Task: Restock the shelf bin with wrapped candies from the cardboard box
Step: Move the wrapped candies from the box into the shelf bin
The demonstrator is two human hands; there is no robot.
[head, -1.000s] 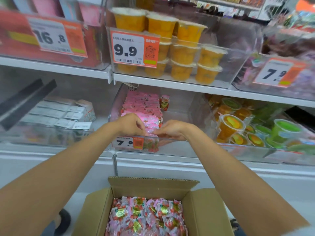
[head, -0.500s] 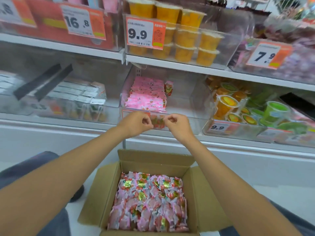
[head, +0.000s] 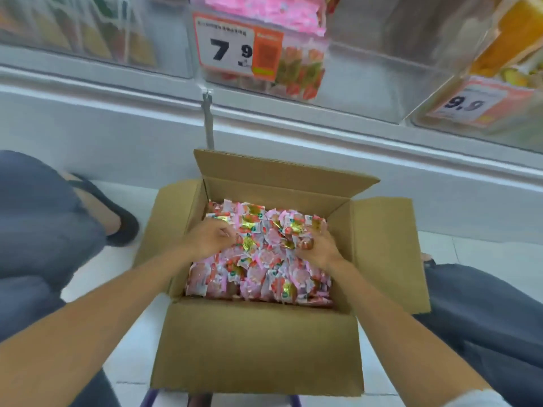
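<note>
An open cardboard box (head: 258,345) stands on the floor below me, filled with pink, red and gold wrapped candies (head: 261,271). Both my hands are down inside it. My left hand (head: 210,237) lies on the left of the pile with fingers curled into the candies. My right hand (head: 318,245) grips a few candies at the right of the pile. Above, the clear shelf bin (head: 296,71) with a 7.9 price tag holds pink candies, and only its front shows.
My knees in grey trousers (head: 38,230) flank the box, with a black shoe (head: 117,221) at the left. A white shelf edge (head: 323,118) runs above the box. Another clear bin with a 9.9 tag (head: 470,104) sits at the upper right.
Both hands came down from the front of the shelf bin into the cardboard box and now dig into the candies. My view tilted down toward the box.
</note>
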